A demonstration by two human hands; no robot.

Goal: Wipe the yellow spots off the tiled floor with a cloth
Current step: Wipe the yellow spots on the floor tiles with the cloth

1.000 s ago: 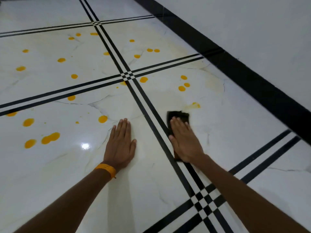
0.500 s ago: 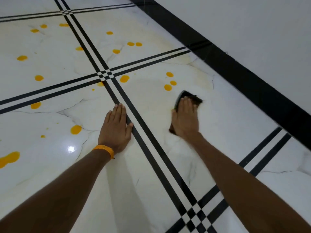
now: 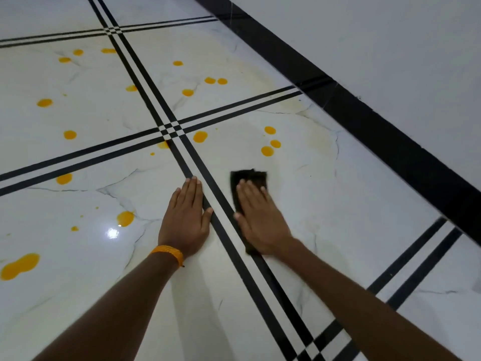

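Observation:
A dark cloth (image 3: 248, 177) lies flat on the white marble-look floor (image 3: 325, 204), and my right hand (image 3: 260, 217) presses down on it with fingers together, just right of the double black stripe (image 3: 208, 178). My left hand (image 3: 186, 217) rests flat on the tile left of that stripe, fingers straight, an orange band on its wrist. Three yellow spots (image 3: 269, 143) sit a short way beyond the cloth. A larger yellow spot (image 3: 200, 136) lies near the stripe crossing. Several more yellow spots (image 3: 125, 218) are scattered over the tiles to the left and farther away.
A broad black border strip (image 3: 377, 121) runs diagonally along the foot of a white wall (image 3: 390, 35) on the right. Faint yellowish smears (image 3: 320, 142) show on the tile near the border. A light glare (image 3: 112, 233) shines left of my left hand.
My right hand has slid the cloth back toward the black stripe, away from the three spots. The yellow smear seen earlier at the cloth's far edge is gone. My left hand stays flat.

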